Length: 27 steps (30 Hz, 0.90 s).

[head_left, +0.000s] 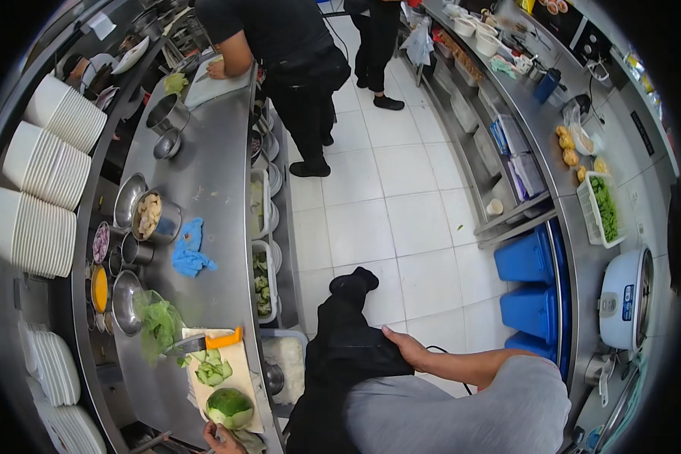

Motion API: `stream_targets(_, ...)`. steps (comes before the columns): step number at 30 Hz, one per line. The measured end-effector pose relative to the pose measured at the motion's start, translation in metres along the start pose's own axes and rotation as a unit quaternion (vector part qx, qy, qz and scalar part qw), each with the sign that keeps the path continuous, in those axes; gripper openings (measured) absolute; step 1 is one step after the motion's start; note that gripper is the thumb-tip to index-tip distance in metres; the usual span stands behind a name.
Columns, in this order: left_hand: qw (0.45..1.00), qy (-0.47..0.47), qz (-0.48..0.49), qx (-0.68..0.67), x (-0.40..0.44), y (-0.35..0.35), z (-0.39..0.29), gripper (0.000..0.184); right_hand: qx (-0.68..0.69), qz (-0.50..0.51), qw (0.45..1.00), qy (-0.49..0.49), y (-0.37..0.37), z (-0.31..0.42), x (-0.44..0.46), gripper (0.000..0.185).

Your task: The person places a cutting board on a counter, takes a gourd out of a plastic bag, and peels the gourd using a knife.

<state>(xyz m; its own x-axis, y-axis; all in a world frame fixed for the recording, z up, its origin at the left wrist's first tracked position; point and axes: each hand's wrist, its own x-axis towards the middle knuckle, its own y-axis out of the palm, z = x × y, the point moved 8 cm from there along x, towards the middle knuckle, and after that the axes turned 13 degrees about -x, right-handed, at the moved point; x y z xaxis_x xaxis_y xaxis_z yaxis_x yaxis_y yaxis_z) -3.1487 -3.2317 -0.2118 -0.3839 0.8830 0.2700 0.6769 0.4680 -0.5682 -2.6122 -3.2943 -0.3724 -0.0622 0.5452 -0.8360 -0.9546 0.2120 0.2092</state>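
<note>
My left hand is at the bottom edge of the view, beside a partly peeled round green fruit. Its visible fingers are bent and apart; I cannot tell whether they touch the fruit. The fruit sits on a pale cutting board at the counter's near end. Green peelings lie on the board. Above them is a knife with an orange handle, its blade pointing left. My right hand rests open against my dark-clad thigh, holding nothing.
A crumpled green plastic bag, a blue cloth and several metal bowls and pots stand along the steel counter. Stacked white plates are at left. A co-worker in black works farther up. Blue bins are under the right counter.
</note>
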Motion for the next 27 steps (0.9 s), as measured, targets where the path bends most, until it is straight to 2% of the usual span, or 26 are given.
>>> stream_targets(5,0.999,-0.03,0.03,0.013,0.0,0.003,-0.012,0.041,-0.003,0.016,1.0,0.003,0.0,-0.023,0.018,0.08)
stream_targets(8,0.999,-0.012,0.031,0.011,-0.001,0.0,0.0,0.043,-0.001,0.018,1.0,0.001,0.0,-0.03,0.022,0.08)
stream_targets(13,0.999,-0.018,0.007,0.05,-0.004,0.003,-0.019,0.042,0.01,0.022,1.0,-0.009,0.002,-0.016,0.009,0.081)
stream_targets(16,0.998,-0.021,-0.002,0.065,-0.006,0.0,-0.013,0.04,-0.023,0.01,1.0,-0.019,-0.009,-0.005,0.008,0.079)
stream_targets(18,0.998,-0.012,-0.007,0.062,-0.003,-0.002,-0.011,0.039,-0.16,-0.011,0.987,0.011,-0.035,-0.017,0.037,0.086)
stream_targets(19,0.998,-0.019,-0.004,0.065,0.0,-0.002,-0.015,0.038,-0.16,-0.012,0.985,0.063,-0.039,0.001,0.026,0.088)
stream_targets(20,0.997,-0.027,-0.001,0.069,0.003,-0.001,-0.018,0.037,-0.165,-0.018,0.984,0.058,-0.045,0.017,0.034,0.088)
stream_targets(22,0.998,-0.038,-0.009,0.05,0.005,-0.001,-0.021,0.035,-0.343,-0.069,0.937,-0.007,-0.057,0.058,0.051,0.079)
stream_targets(24,0.998,-0.046,-0.017,0.03,0.006,0.0,-0.026,0.033,-0.491,-0.081,0.85,-0.174,-0.034,0.122,0.047,0.072)
stream_targets(26,0.998,-0.031,-0.037,0.049,0.005,-0.001,-0.036,0.029,-0.596,-0.043,0.773,-0.212,0.009,0.183,0.026,0.064)
stream_targets(27,0.998,-0.032,-0.04,0.043,0.005,0.001,-0.037,0.029,-0.612,-0.044,0.748,-0.254,0.031,0.208,0.026,0.066)
